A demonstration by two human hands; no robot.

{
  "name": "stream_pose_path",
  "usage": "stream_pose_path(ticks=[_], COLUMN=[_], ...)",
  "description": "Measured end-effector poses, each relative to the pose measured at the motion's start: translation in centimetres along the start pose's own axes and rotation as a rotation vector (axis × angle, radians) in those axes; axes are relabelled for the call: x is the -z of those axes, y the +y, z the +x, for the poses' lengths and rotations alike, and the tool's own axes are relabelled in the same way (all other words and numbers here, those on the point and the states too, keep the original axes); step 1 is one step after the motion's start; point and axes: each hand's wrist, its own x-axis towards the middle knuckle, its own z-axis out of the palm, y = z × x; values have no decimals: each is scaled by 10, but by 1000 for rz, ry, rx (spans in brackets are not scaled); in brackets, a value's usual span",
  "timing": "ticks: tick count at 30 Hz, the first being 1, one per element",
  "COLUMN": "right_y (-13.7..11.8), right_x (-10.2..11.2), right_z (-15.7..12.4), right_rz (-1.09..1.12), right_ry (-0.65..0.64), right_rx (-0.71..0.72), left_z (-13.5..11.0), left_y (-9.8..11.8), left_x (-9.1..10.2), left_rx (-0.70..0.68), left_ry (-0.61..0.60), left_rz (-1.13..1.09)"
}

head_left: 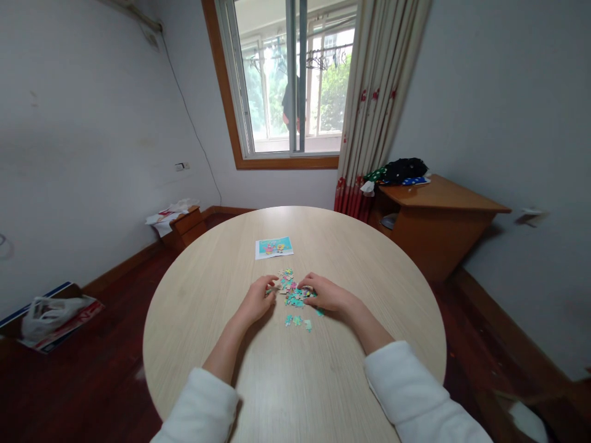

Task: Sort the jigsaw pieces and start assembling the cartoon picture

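A small heap of colourful jigsaw pieces (292, 290) lies near the middle of a round pale wooden table (369, 271). My left hand (259, 298) rests at the heap's left edge, fingers curled and pinched on a piece. At the heap's right side, my right hand (323, 291) has its fingers bent over the pieces, fingertips down on them. A few loose pieces (298, 321) lie just nearer me. A picture card (274, 247) with a blue cartoon print lies flat beyond the heap. Both arms wear white sleeves.
A wooden desk (438, 209) with dark clothes on it stands at the right, by a curtain (373, 104) and a window. A low wooden box (187, 224) with papers and a plastic bag (48, 314) sit on the dark red floor at the left.
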Motion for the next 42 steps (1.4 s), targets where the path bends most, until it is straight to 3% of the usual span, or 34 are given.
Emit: stream_pose_path(ticks=[6, 13, 18, 26, 33, 42], right_y=[-13, -9, -9, -14, -10, -7], right_x=[-18, -21, -12, -13, -29, -15], right_z=[14, 22, 12, 2, 15, 14], right_rz=[31, 142, 153, -100, -61, 87], right_ry=[190, 404, 356, 88, 169, 408], right_rx=[73, 85, 24, 50, 117, -11], left_z=[-6, -6, -2, 0, 3, 7], left_y=[14, 15, 8, 6, 4, -2], left_x=[-6, -10, -9, -10, -11, 4], left_rx=[-89, -52, -57, -85, -54, 85], left_ry=[-100, -142, -103, -62, -60, 166], left_rz=[70, 263, 285, 242, 228, 169])
